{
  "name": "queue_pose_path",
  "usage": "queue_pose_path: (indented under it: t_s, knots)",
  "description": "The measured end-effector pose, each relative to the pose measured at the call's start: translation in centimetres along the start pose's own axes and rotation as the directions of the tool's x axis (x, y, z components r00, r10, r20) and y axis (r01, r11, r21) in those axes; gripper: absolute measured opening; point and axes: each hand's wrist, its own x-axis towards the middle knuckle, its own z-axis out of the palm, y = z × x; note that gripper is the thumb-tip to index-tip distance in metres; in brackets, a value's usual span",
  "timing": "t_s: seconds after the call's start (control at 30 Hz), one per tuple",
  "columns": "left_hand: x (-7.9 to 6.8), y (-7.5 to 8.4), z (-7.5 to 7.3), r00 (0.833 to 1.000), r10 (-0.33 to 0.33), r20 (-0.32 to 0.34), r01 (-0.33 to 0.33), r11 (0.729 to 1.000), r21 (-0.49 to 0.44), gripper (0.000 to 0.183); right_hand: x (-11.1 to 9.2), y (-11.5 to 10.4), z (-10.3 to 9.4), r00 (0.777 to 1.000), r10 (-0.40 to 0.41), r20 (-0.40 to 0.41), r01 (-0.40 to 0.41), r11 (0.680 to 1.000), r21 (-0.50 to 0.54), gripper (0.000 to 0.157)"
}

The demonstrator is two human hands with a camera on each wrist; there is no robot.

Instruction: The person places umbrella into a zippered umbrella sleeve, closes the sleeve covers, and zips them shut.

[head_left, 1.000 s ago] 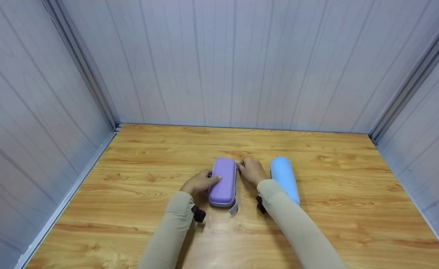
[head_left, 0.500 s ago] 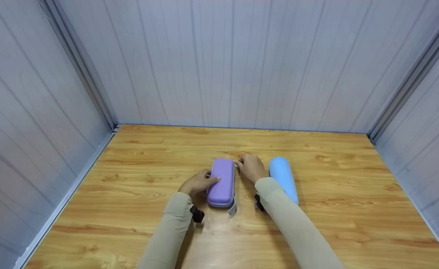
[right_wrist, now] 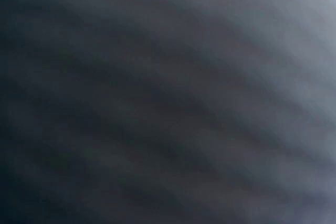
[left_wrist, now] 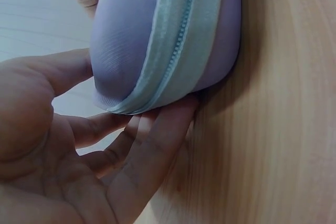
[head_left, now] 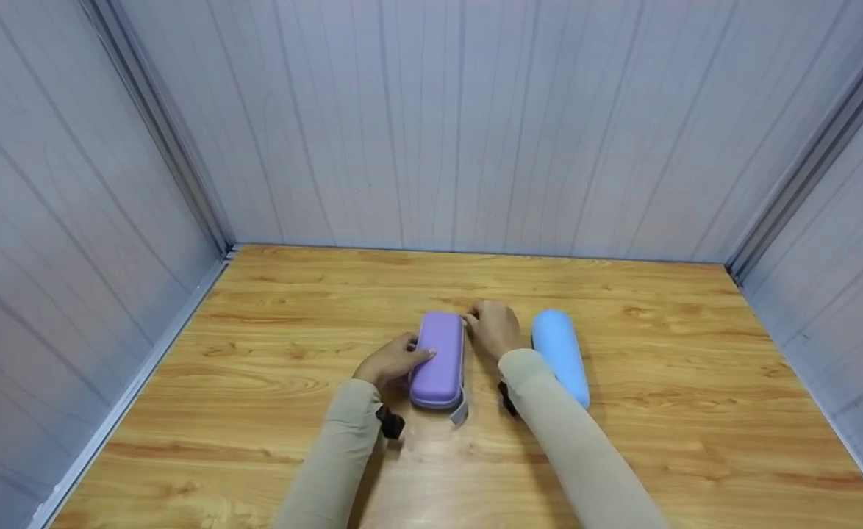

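Note:
A purple zippered case (head_left: 437,360) lies on the wooden table, its lid down all round as far as it shows. My left hand (head_left: 391,360) grips its left side, thumb on top and fingers along the edge. The left wrist view shows the case's pale zipper (left_wrist: 181,40) with its teeth together, the left hand (left_wrist: 63,145) around that end. At the far right corner, the curled fingers of my right hand (head_left: 495,328) pinch the small grey zipper pull, mostly hidden by the fingertips. A grey strap (head_left: 459,411) hangs from the near right corner. The right wrist view is dark and blurred.
A light blue rounded case (head_left: 560,353) lies right of the right hand, partly behind the right sleeve (head_left: 575,433). Pale panel walls (head_left: 431,132) enclose the wooden table (head_left: 270,411) at the back and both sides.
My right hand has shifted slightly away from me along the case's right side to its far corner. The left hand and the case stay in place.

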Motion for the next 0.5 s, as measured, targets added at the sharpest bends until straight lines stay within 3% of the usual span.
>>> queue_pose_path:
  t_s: [0.2, 0.5]
  knots:
    - [0.31, -0.07, 0.06, 1.000, -0.007, 0.010, 0.007, 1.000, -0.010, 0.055, 0.22, -0.36, 0.54, 0.999, -0.004, -0.047, 0.004, 1.000, 0.006, 0.014]
    - [0.09, 0.06, 0.03, 1.000, -0.028, 0.008, 0.029, 0.999, -0.041, 0.057, 0.37, -0.48, 0.35, 1.000, -0.014, -0.025, 0.015, 1.000, 0.010, 0.013]
